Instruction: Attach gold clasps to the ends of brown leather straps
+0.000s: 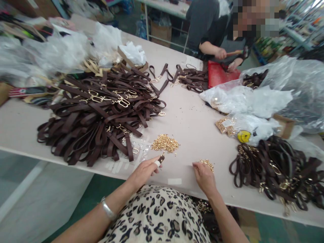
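Observation:
My left hand is closed on the end of a dark brown leather strap, with a small gold piece standing up at its tip. White tape wraps one of its fingers. Just beyond lies a heap of small gold rivets. My right hand touches a smaller pile of gold pieces, its fingers bent together at the pile's edge; whether a piece is between them is too small to see. To the left spreads a big heap of brown straps with gold clasps.
More brown straps lie at the right edge. Behind them are plastic bags and a bag of gold pieces. Across the table, a co-worker's hands hold a hammer over a red block.

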Demonstrator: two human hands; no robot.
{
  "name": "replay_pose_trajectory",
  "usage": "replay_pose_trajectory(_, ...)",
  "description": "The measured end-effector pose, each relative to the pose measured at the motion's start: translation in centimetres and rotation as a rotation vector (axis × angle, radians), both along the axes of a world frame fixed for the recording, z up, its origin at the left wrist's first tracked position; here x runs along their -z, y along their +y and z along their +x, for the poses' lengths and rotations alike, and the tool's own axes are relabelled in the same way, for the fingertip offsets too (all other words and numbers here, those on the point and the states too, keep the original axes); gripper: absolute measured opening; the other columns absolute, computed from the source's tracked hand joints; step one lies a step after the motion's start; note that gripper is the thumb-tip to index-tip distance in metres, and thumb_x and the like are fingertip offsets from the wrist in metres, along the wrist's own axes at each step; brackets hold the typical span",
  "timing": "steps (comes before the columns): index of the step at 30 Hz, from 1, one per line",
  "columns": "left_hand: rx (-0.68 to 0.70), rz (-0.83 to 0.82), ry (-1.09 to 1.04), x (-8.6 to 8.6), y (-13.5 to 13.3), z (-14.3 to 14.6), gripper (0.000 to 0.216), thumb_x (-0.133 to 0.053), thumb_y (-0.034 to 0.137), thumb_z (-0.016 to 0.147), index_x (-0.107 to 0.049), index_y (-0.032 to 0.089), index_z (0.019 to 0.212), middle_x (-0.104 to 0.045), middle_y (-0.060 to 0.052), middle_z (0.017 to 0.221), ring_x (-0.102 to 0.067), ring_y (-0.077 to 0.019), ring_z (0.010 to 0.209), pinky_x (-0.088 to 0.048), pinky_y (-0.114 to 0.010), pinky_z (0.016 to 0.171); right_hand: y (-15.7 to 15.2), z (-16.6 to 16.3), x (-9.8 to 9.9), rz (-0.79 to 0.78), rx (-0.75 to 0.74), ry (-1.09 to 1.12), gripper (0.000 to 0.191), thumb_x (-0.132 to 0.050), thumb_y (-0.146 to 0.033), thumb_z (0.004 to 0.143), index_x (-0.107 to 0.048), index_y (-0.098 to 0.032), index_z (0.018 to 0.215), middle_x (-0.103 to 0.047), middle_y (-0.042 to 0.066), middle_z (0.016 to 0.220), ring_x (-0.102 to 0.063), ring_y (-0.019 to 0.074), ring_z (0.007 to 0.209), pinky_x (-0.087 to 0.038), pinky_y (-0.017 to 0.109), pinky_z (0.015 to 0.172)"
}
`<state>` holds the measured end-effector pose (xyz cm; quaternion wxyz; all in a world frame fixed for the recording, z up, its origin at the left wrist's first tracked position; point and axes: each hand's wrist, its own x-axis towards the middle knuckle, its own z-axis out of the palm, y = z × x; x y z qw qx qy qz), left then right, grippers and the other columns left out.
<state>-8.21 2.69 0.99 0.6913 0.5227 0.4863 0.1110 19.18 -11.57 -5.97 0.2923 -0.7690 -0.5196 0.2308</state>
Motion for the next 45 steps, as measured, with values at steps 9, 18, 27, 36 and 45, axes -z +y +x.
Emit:
replay_pose_trajectory(9, -0.136, -0.169, -0.109, -0.4, 0.4, 0.1, 0.034, -0.062, 0.029, 0.07, -0.069, 0.013, 0.099, -0.069, -0.004, 0.083, -0.058, -0.0149, 0.071, -0.046, -0.029, 0.072, -0.7, 0.7, 1.7, -0.011, -0.196, -0.177, 0.019, -0.051, -0.02, 0.092, -0.069, -0.023, 0.092, -0.067, 0.008, 0.079, -0.057, 0.0241, 0.084, -0.042, 0.036, 0.082)
replay_pose_trajectory(18, -0.206, -0.132, -0.145, -0.3, -0.4, 0.4, 0.029, -0.067, 0.017, 0.062, -0.067, 0.014, 0.09, -0.068, -0.003, 0.086, -0.059, -0.0136, 0.069, -0.048, -0.026, 0.06, 2.0, -2.6, -0.9, 0.087, -0.093, 0.114, 0.011, -0.059, -0.033, 0.088, -0.063, -0.023, 0.087, -0.068, 0.004, 0.077, -0.063, 0.0209, 0.072, -0.049, 0.034, 0.068)
replay_pose_trajectory(27, -0.205, -0.04, -0.177, -1.3, -1.2, 1.0, 0.028, -0.059, 0.01, 0.063, -0.067, 0.014, 0.089, -0.067, -0.001, 0.079, -0.059, -0.0135, 0.07, -0.049, -0.026, 0.062, 6.1, -12.1, -5.3, 0.231, -0.029, 0.415, 0.009, -0.064, -0.031, 0.088, -0.062, -0.022, 0.089, -0.068, 0.003, 0.085, -0.065, 0.0187, 0.084, -0.051, 0.033, 0.079)
replay_pose_trajectory(36, -0.2, 0.121, -0.15, -0.1, -2.0, 0.3, 0.031, -0.059, 0.006, 0.065, -0.071, 0.015, 0.093, -0.07, -0.001, 0.079, -0.062, -0.0141, 0.071, -0.049, -0.025, 0.066, 6.2, -13.1, -5.9, 0.293, -0.008, 0.352, 0.007, -0.066, -0.029, 0.086, -0.063, -0.023, 0.085, -0.072, 0.003, 0.086, -0.068, 0.0208, 0.086, -0.051, 0.034, 0.08)
replay_pose_trajectory(45, -0.11, 0.413, -0.074, -1.7, -2.3, -0.4, 0.026, -0.057, 0.005, 0.073, -0.072, 0.019, 0.089, -0.065, -0.001, 0.082, -0.058, -0.0165, 0.079, -0.046, -0.028, 0.075, 5.8, -14.0, -6.1, 0.276, 0.155, 0.572, 0.019, -0.072, -0.032, 0.08, -0.06, -0.021, 0.09, -0.066, 0.003, 0.085, -0.063, 0.0184, 0.08, -0.052, 0.033, 0.074)
